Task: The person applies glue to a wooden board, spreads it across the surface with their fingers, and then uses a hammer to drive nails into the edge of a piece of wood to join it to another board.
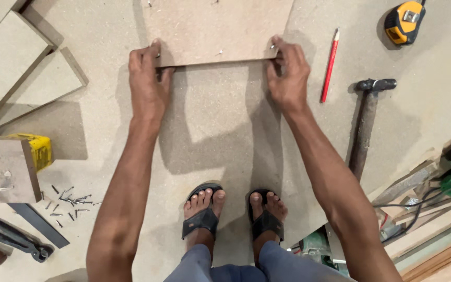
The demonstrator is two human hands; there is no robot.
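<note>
1. At the near edge of the upright board, I see both hands clamped on its two lower corners; this brown fibreboard panel stands on the large sheet that covers the floor and leans away from the camera.
2. The left hand is curled shut over the board's left corner: the fingertips hook over the edge onto the far face while the thumb presses the near side, so the corner sits inside the closed grip.
3. The right hand mirrors it on the board's right corner, fingers wrapped over the edge and closed on it, thumb on the near side.
4. Between the two hands the board's bottom edge runs as a straight dark line, touching the sheet below.
5. A few small nails show on the board's face; I cannot tell how deep they sit.
6. Right of the board, just beyond the right hand, lies a red pencil; further right a hammer with its head towards the board's side, and above that a yellow tape measure.
7. Left of the board lie offcut panels; nearer me, well apart from the board, a scatter of loose nails, a yellow box and pincers.
8. Below the board, my view shows two feet in black sandals standing on the sheet.
</note>
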